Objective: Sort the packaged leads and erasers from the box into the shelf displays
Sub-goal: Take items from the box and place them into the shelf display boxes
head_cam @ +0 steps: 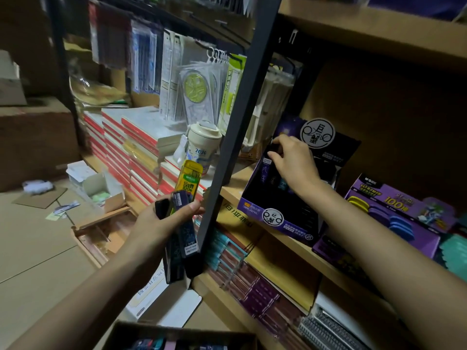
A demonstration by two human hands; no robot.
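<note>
Reaching into the black-and-purple display box (265, 205) on the wooden shelf (232, 190), the right hand (294, 162) has its thumb and fingertips curled together on the top of a dark pack (265, 170). The pack stands upright at the left end of the box's back row, with a few more packs just beside it. The left hand (161, 221) is lower and to the left, in front of the black metal upright (240, 109). It grips a bundle of lead packs (183, 223), thumb pressed across the front and fingers wrapped behind. In that bundle a yellow pack (189, 176) sticks up above the hand, while the dark blue ones hang below it; whether the bundle touches the upright cannot be told. At the bottom edge of the view sits an open cardboard box (151, 327) with more packs lying inside, only partly seen. On the same shelf, just right of the black-and-purple display, stands a purple display (394, 205) marked 100, holding yellow, purple and blue items. Left of the upright, a cream lidded cup (202, 140) rests on stacks of red-edged notebooks (118, 147). On the floor further left, a small white carton (106, 185) lies open with pale green pieces in it.
</note>
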